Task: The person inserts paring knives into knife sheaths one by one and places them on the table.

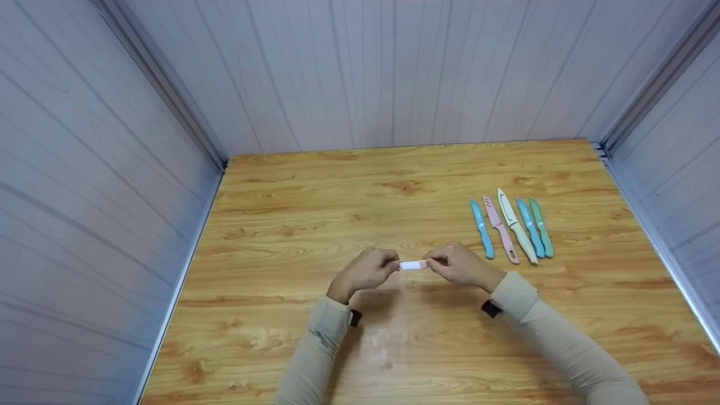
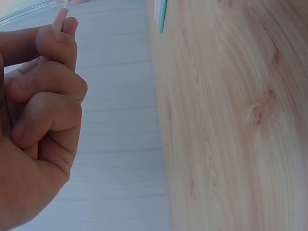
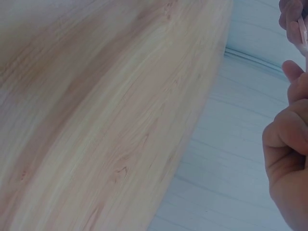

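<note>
In the head view, a small, flat pink-and-white bar [image 1: 412,265] spans the space between both hands, raised above the wooden table. My left hand [image 1: 367,270] pinches its left end between thumb and forefinger. At the opposite end my right hand [image 1: 462,264] pinches the pink part. The left wrist view has a pink end [image 2: 59,20] of the bar sticking up from the left fingertips, the other fingers curled into the palm. Only part of the right hand [image 3: 291,139] enters the right wrist view, at its right edge. The fingertips cover both ends of the bar.
Several knives lie side by side at the table's right: a blue knife [image 1: 482,230], a pink knife [image 1: 500,229], a cream knife [image 1: 518,228], a second blue knife [image 1: 531,228] and a green knife [image 1: 541,228]. Pale panelled walls [image 1: 360,73] rise behind and beside the table [image 1: 315,202].
</note>
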{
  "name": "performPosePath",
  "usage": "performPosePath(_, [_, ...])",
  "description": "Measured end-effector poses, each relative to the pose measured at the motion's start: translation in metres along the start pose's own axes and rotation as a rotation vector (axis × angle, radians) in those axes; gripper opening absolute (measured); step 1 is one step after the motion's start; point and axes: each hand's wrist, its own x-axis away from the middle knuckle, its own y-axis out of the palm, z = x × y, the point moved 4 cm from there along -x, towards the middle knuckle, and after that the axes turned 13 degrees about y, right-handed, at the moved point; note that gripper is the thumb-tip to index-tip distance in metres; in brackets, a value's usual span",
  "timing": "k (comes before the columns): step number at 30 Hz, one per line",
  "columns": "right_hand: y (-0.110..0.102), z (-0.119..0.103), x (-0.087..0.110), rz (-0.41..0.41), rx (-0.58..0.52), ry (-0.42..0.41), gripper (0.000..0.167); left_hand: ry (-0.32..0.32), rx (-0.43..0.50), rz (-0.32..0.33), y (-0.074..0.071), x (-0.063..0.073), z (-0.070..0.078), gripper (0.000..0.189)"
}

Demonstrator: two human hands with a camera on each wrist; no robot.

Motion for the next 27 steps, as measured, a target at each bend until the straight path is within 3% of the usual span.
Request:
performPosePath(13, [-0.003, -0.004, 0.002, -0.005, 0.021, 0.007, 0.024, -0.010, 0.007, 0.004, 0.002, -0.001, 0.005, 0.021])
performPosePath(21, [0.001, -0.013, 0.001, 0.008, 0.021, -0.071, 0.024, 0.027, 0.042, 0.005, 0.007, -0.004, 0.010, 0.018])
performPosePath(27, [0.000, -0.015, 0.002, 0.018, 0.010, -0.044, 0.021, 0.041, 0.025, 0.025, 0.006, -0.006, 0.014, 0.019])
